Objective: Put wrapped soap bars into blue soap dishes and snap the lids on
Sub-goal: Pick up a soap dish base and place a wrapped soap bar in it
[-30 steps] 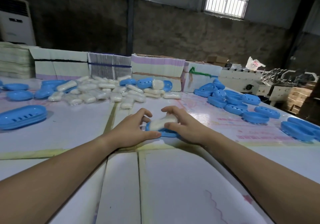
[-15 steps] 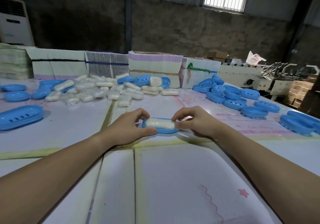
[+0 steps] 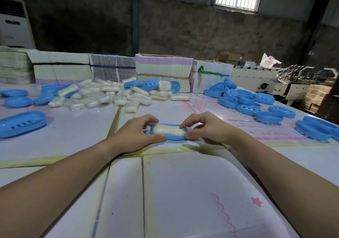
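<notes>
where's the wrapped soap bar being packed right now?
Head view, centre: the white wrapped soap bar lies in the open blue plastic soap dish on the table, between the left hand and right hand.

The soap dish [image 3: 169,136] between the hands is bright blue; the wrapped soap bar [image 3: 168,129] in it is creamy white under clear glossy film. The heap of bars [image 3: 110,96] behind is the same cream. Loose dishes [image 3: 245,100] at right are blue with dark slots. The counter [image 3: 183,191] is white with pale yellow seams, pink print and a pink star [image 3: 256,201]
</notes>
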